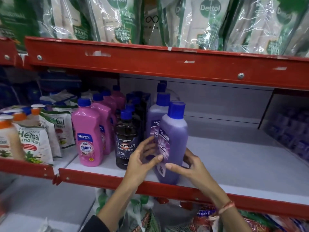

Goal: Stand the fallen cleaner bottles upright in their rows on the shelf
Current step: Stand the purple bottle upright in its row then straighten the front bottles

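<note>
Both the left hand (143, 158) and right hand (187, 164) clasp the tall purple plastic blue-capped cleaner bottle (173, 141), already upright; next, probably nudge it back between the hands into line.

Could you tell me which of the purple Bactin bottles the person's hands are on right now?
The front purple bottle, nearest the shelf edge. Left hand and right hand grip its lower half; the purple bottles behind it stand untouched.
</note>
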The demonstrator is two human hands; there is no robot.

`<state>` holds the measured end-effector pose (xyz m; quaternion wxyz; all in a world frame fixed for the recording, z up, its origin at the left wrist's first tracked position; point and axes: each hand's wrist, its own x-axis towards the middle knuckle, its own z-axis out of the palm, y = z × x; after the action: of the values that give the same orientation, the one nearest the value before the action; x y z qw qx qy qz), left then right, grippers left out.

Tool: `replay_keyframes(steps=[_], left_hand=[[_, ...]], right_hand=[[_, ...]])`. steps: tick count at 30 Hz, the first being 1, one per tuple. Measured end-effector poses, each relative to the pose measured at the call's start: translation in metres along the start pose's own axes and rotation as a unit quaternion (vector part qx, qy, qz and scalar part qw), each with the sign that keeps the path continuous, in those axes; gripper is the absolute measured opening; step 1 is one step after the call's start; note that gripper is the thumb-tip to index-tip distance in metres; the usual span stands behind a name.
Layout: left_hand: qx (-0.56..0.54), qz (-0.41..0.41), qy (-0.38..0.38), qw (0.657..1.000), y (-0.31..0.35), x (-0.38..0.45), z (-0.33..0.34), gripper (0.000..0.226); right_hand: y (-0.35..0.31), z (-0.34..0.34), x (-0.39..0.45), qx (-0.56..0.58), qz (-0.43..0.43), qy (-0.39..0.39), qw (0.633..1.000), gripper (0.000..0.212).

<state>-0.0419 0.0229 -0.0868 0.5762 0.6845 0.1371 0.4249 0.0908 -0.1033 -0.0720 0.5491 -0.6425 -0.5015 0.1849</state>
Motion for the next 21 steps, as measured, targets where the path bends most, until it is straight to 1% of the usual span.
replay_keyframes(steps=[1,2,4,6,8,10,13,16,21], left_hand=[[0.011,-0.005,-0.015,1.0,0.0,0.0,0.001,0.065],[0.019,-0.01,-0.028,0.999,0.0,-0.001,0.003,0.068],[0.016,-0.02,-0.044,0.999,0.001,-0.003,0.007,0.07],[0.024,-0.019,-0.043,0.999,0.002,-0.006,0.01,0.071],[0.056,0.002,-0.017,0.998,-0.001,-0.01,0.009,0.076],[0.109,0.02,0.013,0.994,-0.006,-0.014,0.008,0.081],[0.171,0.027,0.046,0.984,-0.008,-0.018,0.012,0.082],[0.198,0.044,0.055,0.978,-0.002,-0.019,0.017,0.081],[0.19,0.05,0.04,0.98,-0.006,-0.02,0.01,0.081]], right_hand=[[0.002,-0.005,0.0,0.048,0.006,-0.037,0.998,0.052],[0.003,-0.008,0.0,0.096,0.014,-0.062,0.993,0.053],[0.007,-0.01,0.0,0.147,0.021,-0.083,0.985,0.058],[0.011,-0.01,0.0,0.119,0.003,-0.076,0.99,0.058],[0.013,-0.008,0.002,0.062,-0.019,-0.033,0.997,0.057],[0.013,-0.007,0.003,0.046,-0.023,0.001,0.999,0.061],[0.015,-0.003,0.006,0.02,-0.028,0.0,0.999,0.067],[0.018,-0.004,0.005,-0.018,-0.039,0.009,0.999,0.072],[0.018,0.001,0.001,-0.063,-0.037,0.036,0.997,0.078]])
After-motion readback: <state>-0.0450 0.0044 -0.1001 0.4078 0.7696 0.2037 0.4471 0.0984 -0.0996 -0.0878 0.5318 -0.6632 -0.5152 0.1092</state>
